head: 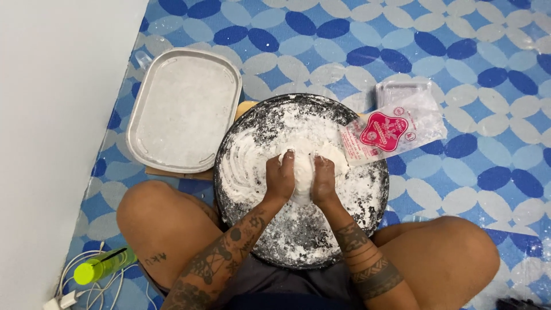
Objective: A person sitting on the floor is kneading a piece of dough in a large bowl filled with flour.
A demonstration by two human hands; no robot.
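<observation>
**Hands pressing dough in a floured pan**

Pan [367,198], round, dark and dusted with flour, is sitting on the patterned floor between the person's knees. Left of the pan, a grey tray [182,109] is lying; at the pan's right rim, a flour bag [396,131] is resting. Dough [303,182] is lying at the pan's middle, with the left hand [280,178] and right hand [323,181] both clasping it.

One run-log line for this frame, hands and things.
left hand: on dough | right hand: on dough | dough: in floured round pan | tray: left of pan | flour bag: on pan's right rim
</observation>
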